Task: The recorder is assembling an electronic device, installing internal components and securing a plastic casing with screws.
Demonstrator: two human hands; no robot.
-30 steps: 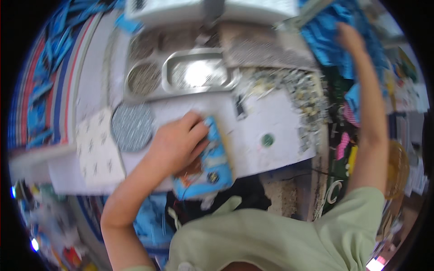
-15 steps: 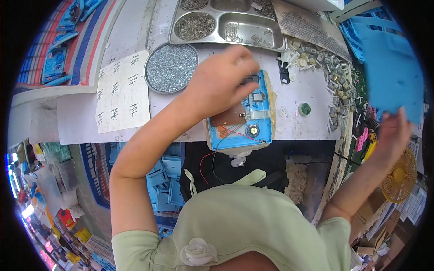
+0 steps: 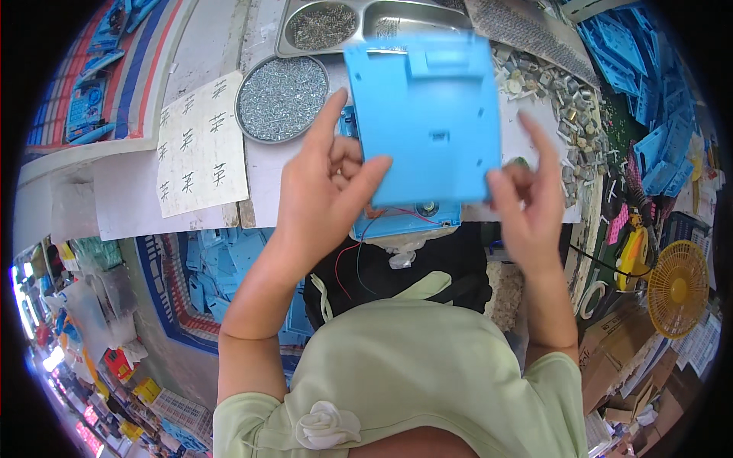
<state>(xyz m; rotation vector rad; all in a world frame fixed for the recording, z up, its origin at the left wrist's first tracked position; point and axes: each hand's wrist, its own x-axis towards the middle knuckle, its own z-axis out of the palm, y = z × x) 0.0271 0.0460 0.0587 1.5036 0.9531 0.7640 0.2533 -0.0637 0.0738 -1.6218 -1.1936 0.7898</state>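
Observation:
A flat blue plastic cover is raised over the worktable, slightly blurred. My right hand grips its lower right edge between thumb and fingers, the index finger sticking up. At the left edge, my left hand has its thumb over the cover's face, the index finger straight and the other fingers curled against the side. Beneath the cover lies a blue plastic housing, mostly hidden; a round speaker and loose red and green wires show at its near end.
A round tray of small screws and a steel compartment tray stand behind. Small metal and white parts lie right. Blue plastic pieces fill a bin below left and a pile far right, above a yellow fan.
My right hand has brought the blue cover from the far right to above the housing. My left hand has drawn back from the housing to the cover's left edge.

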